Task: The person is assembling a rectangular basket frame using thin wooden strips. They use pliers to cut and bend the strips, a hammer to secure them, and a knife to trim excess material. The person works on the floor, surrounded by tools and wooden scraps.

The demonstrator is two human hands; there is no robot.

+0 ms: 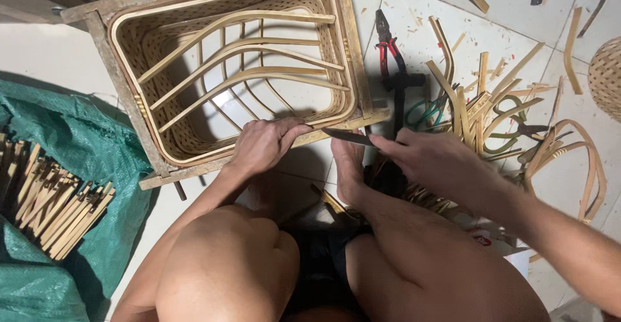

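While the left hand [265, 144] grips the basket [236, 70] rim at frame centre, right hand [430, 160] fingers pinch a dark blade [349, 137]; woven walls appear finished, curved ribs seemingly unsecured.

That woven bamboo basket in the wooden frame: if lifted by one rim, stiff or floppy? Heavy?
The basket likely holds its shape: curved bamboo ribs span it and a wooden frame surrounds the rim. Probably light for its size, being thin open weave with floor showing through. Lifted by the edge under the left hand, it would probably tilt rather than sag.
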